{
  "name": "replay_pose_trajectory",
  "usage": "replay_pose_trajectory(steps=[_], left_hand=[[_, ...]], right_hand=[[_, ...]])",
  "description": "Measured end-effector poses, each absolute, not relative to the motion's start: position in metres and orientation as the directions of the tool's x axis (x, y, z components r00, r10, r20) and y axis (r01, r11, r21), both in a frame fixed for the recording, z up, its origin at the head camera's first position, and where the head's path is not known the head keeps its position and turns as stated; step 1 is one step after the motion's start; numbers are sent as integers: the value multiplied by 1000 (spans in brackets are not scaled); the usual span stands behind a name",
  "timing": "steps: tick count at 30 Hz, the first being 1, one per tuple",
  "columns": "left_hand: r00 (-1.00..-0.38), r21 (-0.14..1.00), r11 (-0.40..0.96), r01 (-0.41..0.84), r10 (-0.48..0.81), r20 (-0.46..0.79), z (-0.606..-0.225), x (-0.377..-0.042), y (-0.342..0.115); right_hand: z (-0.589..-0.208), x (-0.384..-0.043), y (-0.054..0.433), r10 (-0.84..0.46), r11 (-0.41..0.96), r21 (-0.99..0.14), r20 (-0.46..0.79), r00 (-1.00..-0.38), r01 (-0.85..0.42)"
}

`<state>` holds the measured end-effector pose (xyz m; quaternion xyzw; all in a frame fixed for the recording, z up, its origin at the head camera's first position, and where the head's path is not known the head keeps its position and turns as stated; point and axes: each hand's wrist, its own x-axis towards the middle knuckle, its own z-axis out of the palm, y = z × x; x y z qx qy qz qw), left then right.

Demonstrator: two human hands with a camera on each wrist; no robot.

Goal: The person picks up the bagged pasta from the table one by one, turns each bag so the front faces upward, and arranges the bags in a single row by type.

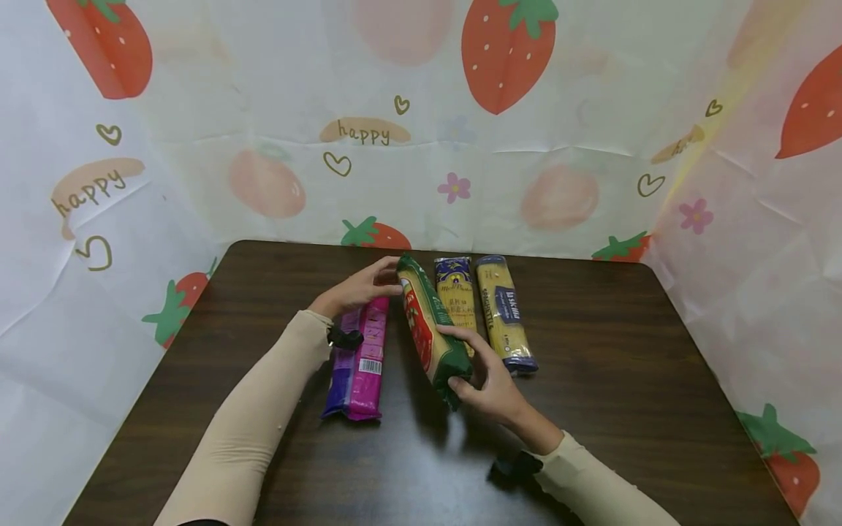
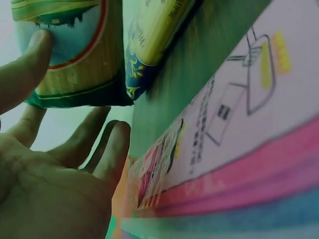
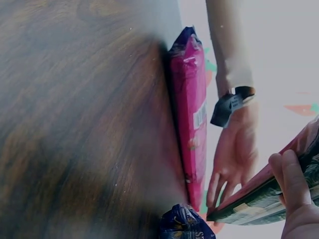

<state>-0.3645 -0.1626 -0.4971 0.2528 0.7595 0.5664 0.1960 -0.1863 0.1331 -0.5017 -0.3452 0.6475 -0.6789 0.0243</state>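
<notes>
A green spaghetti packet with a red panel is held tilted over the middle of the table. My right hand grips its near end, thumb on one side and fingers across the other. At the far end, my left hand holds it between the thumb, laid on its printed face in the left wrist view, and fingers reaching behind. A pink and purple packet lies beneath the left wrist. Just right of the green packet lies a yellow spaghetti packet with a blue top, partly covered by it.
A second spaghetti packet with a blue label lies on the right of the row. All rest on a dark wooden table. A white sheet printed with strawberries hangs behind the table and along both sides.
</notes>
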Motion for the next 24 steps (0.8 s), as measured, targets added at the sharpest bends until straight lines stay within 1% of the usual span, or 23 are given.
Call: replay_pose_trajectory(steps=[5, 13, 24], left_hand=[[-787, 969, 210, 129, 616, -29, -497, -363, -165], [-794, 998, 58, -17, 606, -49, -501, -363, -165], [-843, 998, 62, -19, 536, -50, -501, -358, -162]], right_hand=[[-500, -186, 133, -455, -165, -898, 437, -776, -409], [-495, -187, 137, -459, -194, -909, 416, -785, -368], [-493, -189, 142, -535, -166, -918, 392, -749, -361]])
